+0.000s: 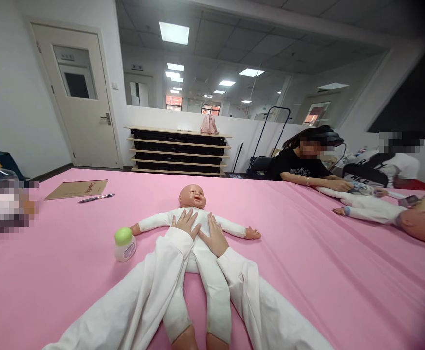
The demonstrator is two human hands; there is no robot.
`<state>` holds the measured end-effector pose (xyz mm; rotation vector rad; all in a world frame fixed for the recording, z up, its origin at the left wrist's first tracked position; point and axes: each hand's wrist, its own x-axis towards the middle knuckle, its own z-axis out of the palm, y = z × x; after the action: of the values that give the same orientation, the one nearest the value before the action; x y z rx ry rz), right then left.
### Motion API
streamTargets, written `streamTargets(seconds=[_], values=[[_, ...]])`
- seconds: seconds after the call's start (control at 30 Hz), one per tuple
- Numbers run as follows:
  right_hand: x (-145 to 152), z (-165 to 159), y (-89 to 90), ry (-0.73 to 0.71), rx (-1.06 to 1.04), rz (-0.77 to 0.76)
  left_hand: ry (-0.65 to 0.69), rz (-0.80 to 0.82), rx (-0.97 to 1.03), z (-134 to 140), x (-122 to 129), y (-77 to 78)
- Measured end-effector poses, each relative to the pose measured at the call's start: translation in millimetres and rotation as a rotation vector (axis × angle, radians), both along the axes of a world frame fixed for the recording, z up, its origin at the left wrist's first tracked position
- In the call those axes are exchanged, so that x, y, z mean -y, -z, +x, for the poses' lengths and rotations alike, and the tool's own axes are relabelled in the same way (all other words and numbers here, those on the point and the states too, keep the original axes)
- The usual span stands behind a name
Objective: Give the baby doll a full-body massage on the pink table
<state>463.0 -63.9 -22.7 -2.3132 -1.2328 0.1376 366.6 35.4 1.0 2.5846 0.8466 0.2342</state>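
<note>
A baby doll (218, 296) with a white cloth body lies on its back, head away from me and arms stretched out to the sides. My left hand (186, 222) rests flat on the left side of its chest, fingers spread and pointing toward the head. Beside it, my right hand (215, 235) lies flat on the other side of the chest with its fingers extended. White sleeves cover both my arms and hide part of the doll's belly. A small jar with a green lid (124, 244) stands close to the doll's hand on the left.
A pink-covered table (300, 272) carries a brown notebook (77, 189), a pen (96, 198) and a blurred bottle (1, 170) at left. On the right a person in black (300, 163) handles another doll (387, 214); a further person sits behind. A low rack (178, 150) stands beyond.
</note>
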Motion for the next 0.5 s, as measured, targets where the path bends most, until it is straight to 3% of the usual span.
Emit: streamTargets(seconds=[0.17, 0.3, 0.4, 0.47, 0.5], values=[[13, 9, 4.2, 0.094, 0.065, -0.114, -0.216, -0.037, -0.020, -6, -12, 4.3], [39, 34, 4.4, 0.178, 0.282, -0.194, -0.292, 0.043, -0.088, -37, -36, 12.3], [54, 50, -11.1, 0.322, 0.345, -0.227, -0.476, 0.202, -0.173, -64, -53, 9.5], [52, 50, -29.7, 0.379, 0.319, -0.216, -0.623, 0.223, -0.200, -68, -55, 1.1], [47, 45, -39.8, 0.373, 0.305, -0.194, -0.636, 0.205, -0.175, -64, -52, -4.1]])
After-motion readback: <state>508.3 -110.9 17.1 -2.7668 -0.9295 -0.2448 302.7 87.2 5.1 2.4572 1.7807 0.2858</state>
